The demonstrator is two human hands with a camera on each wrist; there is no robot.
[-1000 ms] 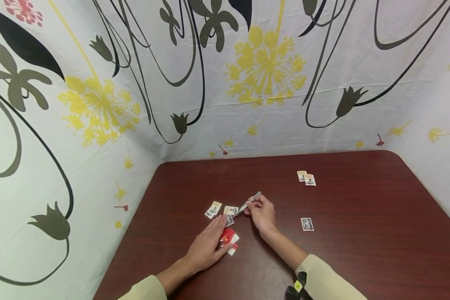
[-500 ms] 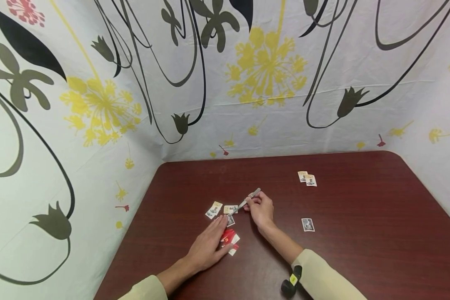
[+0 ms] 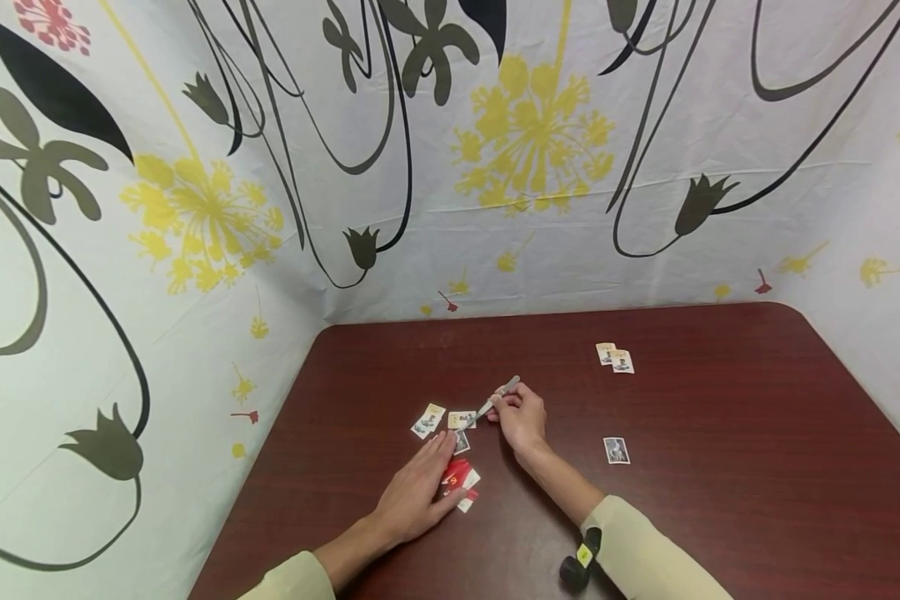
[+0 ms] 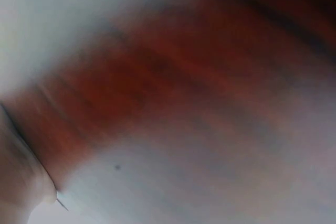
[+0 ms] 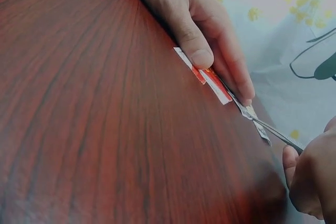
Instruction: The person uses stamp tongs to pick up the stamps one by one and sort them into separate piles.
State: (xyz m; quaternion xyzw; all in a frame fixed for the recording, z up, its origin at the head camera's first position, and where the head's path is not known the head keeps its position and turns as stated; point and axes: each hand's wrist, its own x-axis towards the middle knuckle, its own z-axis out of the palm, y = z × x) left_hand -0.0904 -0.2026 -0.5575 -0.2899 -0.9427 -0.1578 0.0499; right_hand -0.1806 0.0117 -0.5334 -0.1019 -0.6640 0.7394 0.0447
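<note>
right hand [image 3: 521,419] clamped on tweezers [image 3: 507,390], tips at the grey stamp [image 3: 462,442]

as i view it from my remote post, the right hand pinches the tweezers between thumb and fingers, the shaft slanting down and leftward. the tips meet the edge of the grey stamp, which lies just beside the fingertips of the left hand [image 3: 417,487]; whether they grip it or merely touch it, i cannot tell. the left hand rests back upward on the table [image 3: 750,450], fingers extended and close together, thumb spread apart from them. beneath that thumb lie the red stamps [image 3: 456,472], overlapping, their white edges jutting out in my right wrist view. just beyond the grey stamp is the yellow stamp [image 3: 462,419]; to its left, the pale stamp [image 3: 428,421] lies aslant, whether single or doubled i cannot tell.

well apart, on the right of the table, i note the lone stamp [image 3: 617,451] and, farther back, the far pair [image 3: 622,362], one overlapping the other. the black wrist unit [image 3: 574,573] sits by the right sleeve [image 3: 648,546]. behind the table hangs the flowered cloth [image 3: 570,275]. my left wrist view is too blurred to show what the fingers touch.
</note>
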